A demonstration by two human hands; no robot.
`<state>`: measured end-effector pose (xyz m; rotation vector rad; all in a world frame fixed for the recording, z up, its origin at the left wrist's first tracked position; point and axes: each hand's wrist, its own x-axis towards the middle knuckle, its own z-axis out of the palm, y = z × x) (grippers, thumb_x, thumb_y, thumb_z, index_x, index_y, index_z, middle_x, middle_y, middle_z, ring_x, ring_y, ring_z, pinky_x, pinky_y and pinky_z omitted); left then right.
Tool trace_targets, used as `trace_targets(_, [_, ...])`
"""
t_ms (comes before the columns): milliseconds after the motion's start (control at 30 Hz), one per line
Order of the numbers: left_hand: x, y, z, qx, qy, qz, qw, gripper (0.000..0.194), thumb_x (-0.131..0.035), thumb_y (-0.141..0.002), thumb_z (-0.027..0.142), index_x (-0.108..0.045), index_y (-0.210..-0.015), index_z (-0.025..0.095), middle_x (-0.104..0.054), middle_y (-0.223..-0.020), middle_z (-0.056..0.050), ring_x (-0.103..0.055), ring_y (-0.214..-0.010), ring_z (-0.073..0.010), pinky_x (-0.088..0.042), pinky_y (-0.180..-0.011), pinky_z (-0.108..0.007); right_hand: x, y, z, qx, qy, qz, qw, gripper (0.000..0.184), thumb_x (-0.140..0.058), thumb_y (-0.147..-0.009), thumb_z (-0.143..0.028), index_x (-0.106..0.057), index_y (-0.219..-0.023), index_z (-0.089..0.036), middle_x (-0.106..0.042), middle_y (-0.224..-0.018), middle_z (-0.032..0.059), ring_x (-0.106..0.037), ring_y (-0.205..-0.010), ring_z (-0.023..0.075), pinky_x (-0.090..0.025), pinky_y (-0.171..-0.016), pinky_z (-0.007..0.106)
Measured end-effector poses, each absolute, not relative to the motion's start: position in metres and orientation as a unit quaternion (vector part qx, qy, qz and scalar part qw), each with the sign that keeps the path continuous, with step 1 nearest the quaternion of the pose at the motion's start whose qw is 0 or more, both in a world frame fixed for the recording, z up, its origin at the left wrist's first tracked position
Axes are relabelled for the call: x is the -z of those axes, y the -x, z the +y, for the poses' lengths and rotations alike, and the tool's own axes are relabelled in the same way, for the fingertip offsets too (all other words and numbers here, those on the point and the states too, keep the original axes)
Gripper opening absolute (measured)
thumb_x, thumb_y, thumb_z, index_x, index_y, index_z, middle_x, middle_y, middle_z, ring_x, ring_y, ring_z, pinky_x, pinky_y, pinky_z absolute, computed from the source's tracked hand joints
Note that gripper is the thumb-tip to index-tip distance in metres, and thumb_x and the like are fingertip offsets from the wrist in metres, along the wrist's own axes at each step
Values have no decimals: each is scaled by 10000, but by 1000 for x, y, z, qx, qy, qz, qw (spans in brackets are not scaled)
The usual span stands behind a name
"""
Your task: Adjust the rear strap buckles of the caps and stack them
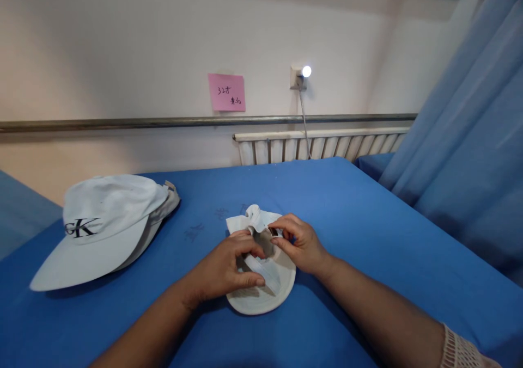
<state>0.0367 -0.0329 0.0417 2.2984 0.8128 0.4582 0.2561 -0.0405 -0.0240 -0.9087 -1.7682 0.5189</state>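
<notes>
A small pale cap (261,301) lies on the blue-covered bed, its rounded brim towards me and its crumpled crown folded inward. My left hand (229,264) grips the cap's left side, fingers reaching into the crown and thumb lying across the band near the brim. At the upper right of the cap, my right hand (300,243) pinches a small dark piece (273,231), which looks like a strap buckle, between thumb and fingers. Its exact shape is hidden by those fingertips. Both hands are close together over the crown's opening.
Stacked pale caps (108,210) with black lettering sit at the left on the blue sheet (318,194). Behind are a metal rail (163,123), a white radiator (327,145), a pink note (226,92) and a plugged-in socket (298,78). A blue curtain (469,139) hangs right.
</notes>
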Motion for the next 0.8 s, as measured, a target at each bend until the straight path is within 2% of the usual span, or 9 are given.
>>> trace_targets(67, [-40,-36,-31,-185,-846,338,368,216,-750,-760,421,-716,-815,215,-668,-868,-31,-601,-840,-209,-465,-794,-304,25,-255,-41,-215,368,-737,525,220,-654,-867,-222,-670,-1083,-263,-648,-986,33,-554,-668,121,-497,-640,263])
trace_targets(133, [-38,-35,-30,-194,-813,359,414,189,-716,-795,382,-706,-761,196,-675,-836,-33,-606,-805,-191,-462,-748,-283,25,-254,-42,-215,371,-737,523,203,-663,-868,-244,-669,-1071,-252,-645,-973,38,-554,-665,124,-494,-634,264])
trace_targets(333, [-32,-34,-28,-287,-656,395,575,295,-762,-756,412,-591,-741,173,-644,-691,-4,-578,-637,-138,-430,-605,-241,18,-254,-48,-225,366,-740,518,215,-679,-858,-251,-686,-1073,-255,-648,-913,31,-560,-676,135,-495,-643,274])
trace_targets(533, [-28,-32,-22,-381,-550,387,635,363,-784,-763,445,-568,-898,185,-685,-760,-9,-594,-608,-120,-435,-581,-230,9,-255,-52,-215,356,-737,532,196,-699,-829,-231,-692,-1023,-257,-636,-956,47,-618,-867,189,-513,-765,330])
trace_targets(667, [-28,-34,-24,-371,-556,396,630,388,-777,-766,456,-629,-986,174,-674,-765,-9,-603,-651,-125,-456,-625,-241,6,-256,-54,-212,353,-755,511,155,-705,-802,-214,-652,-943,-249,-637,-978,42,-610,-937,211,-486,-852,374])
trace_targets(800, [-28,-35,-28,-327,-585,395,628,384,-818,-711,424,-671,-942,155,-669,-748,-15,-612,-681,-142,-453,-654,-252,9,-256,-55,-217,371,-761,486,171,-690,-785,-172,-599,-915,-237,-642,-974,34,-602,-926,210,-464,-838,365])
